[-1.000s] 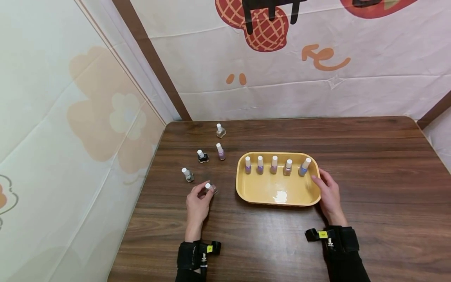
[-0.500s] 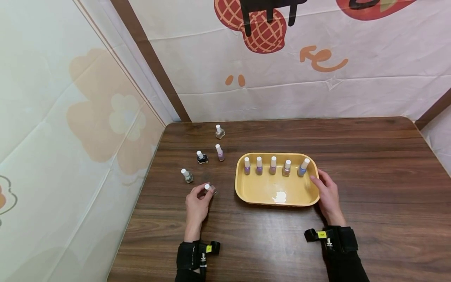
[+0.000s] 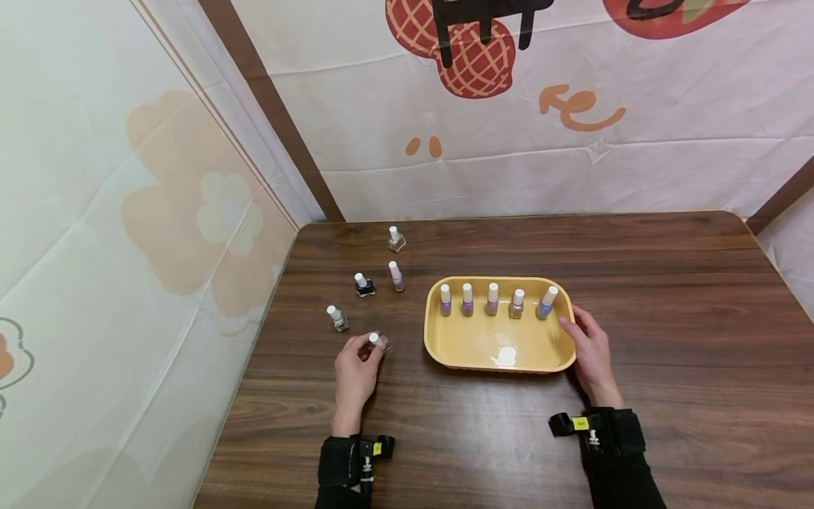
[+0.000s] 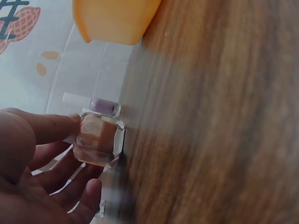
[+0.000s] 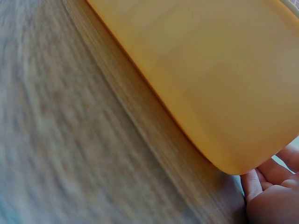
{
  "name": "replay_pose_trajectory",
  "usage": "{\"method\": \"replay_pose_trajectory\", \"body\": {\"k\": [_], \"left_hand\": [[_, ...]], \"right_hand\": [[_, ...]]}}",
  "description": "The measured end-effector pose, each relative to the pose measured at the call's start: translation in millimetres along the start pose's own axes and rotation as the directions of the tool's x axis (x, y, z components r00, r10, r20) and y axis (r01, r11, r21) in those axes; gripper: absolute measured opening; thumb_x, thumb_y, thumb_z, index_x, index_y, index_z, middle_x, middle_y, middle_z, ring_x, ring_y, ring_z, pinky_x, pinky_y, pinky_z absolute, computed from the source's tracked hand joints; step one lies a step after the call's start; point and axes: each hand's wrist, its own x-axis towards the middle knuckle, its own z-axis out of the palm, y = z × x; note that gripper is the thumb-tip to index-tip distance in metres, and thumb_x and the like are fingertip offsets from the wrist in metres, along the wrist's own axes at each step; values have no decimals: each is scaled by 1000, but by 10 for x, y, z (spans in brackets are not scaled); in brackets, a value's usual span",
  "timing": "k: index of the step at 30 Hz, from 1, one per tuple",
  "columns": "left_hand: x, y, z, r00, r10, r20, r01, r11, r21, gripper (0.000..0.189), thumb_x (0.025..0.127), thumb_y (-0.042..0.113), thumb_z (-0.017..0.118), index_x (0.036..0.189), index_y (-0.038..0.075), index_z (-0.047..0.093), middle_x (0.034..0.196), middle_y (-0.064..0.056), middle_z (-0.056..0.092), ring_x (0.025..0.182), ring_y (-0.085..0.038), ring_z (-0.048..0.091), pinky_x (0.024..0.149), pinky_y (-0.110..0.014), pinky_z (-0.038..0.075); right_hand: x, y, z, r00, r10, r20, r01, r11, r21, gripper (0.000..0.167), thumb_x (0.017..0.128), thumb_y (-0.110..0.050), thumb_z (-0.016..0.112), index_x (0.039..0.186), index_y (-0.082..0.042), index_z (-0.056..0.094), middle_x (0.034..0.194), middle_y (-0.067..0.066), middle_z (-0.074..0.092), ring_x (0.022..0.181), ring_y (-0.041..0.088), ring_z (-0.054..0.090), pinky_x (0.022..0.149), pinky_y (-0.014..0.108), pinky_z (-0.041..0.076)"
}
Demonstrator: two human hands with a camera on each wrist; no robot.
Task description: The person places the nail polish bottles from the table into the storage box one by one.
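Note:
My left hand [image 3: 356, 370] pinches a small nail polish bottle [image 4: 97, 135] between thumb and fingers, low at the table's left side. Clear glass and a pinkish-beige filling show in the left wrist view; the thumb partly covers its white cap. On the right, my right hand [image 3: 595, 355] grips the end of a yellow tray [image 3: 470, 348], its thumb over the rim and its fingers along the outer wall. A row of several white-capped nail polish bottles [image 3: 492, 300] stands along the tray's far side, mostly purple, with a blue one [image 3: 546, 304] tilted at the right end.
Beyond my left hand, more bottles are spread on the wooden table [image 3: 483, 438]: a greyish one [image 3: 339, 320], a black one [image 3: 365, 285], a lilac one [image 3: 397, 278] and a clear-looking one [image 3: 397, 240] near the back edge. Printed curtains border the table.

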Motion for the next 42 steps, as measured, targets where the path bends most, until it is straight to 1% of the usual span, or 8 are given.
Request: {"method": "replay_pose_trajectory", "body": {"k": [7,16,20,24,28,32,37,42], "left_hand": [[-11,17,-6,999,36,0,-36,998,44,21,88,13,70,106,3,71,101,-9,68,95,-23,66,82,-39,55],[-10,21,-25,998,68,4,-69,995,72,19,89,14,70,106,5,71,103,-9,68,94,-24,66,82,-40,55],[-10,28,-35,997,76,2,-76,994,85,19,88,14,70,105,7,72,104,-8,67,97,-26,65,83,-42,54],[-10,32,-40,996,91,-12,-90,992,89,18,87,15,72,103,6,72,103,-9,68,100,-27,65,85,-44,53],[-9,41,-42,996,90,-13,-89,992,85,18,87,18,72,101,7,73,103,-8,68,103,-27,63,87,-44,53],[-14,47,-47,996,88,-7,-87,992,87,19,88,20,72,101,7,72,103,-7,68,104,-27,63,88,-44,52],[-11,62,-58,993,116,-19,-114,988,100,19,88,22,72,99,7,73,102,-7,68,104,-27,62,87,-43,51],[-22,123,-84,988,152,-33,-147,983,112,16,87,21,73,96,8,73,101,-7,68,102,-27,60,87,-44,49]], "right_hand": [[-4,-5,-6,1000,9,3,-9,1000,-24,50,97,-23,57,139,2,44,116,-8,52,105,7,54,83,10,49],[13,0,-3,1000,8,-3,-8,1000,-29,50,97,-22,57,139,2,44,118,-5,52,104,6,53,82,10,49],[14,0,-2,1000,1,-3,-1,999,-35,50,97,-23,57,139,2,44,117,-6,52,103,4,53,82,9,48],[10,7,-4,1000,-3,-1,3,1000,-24,49,97,-22,57,138,3,45,115,-7,53,102,4,54,82,10,49],[5,5,-8,1000,-12,6,12,1000,-24,50,97,-23,57,138,3,45,113,-9,54,101,3,54,82,10,49],[4,9,-8,1000,-15,10,15,1000,-21,50,97,-22,57,138,3,45,112,-9,54,101,3,55,82,10,49],[3,20,-6,1000,-12,-1,12,1000,-21,49,97,-22,57,137,3,46,111,-10,55,100,4,55,82,11,49],[4,23,-12,1000,-14,0,14,1000,-12,49,97,-22,57,137,4,45,111,-10,55,101,5,55,82,11,50]]}}
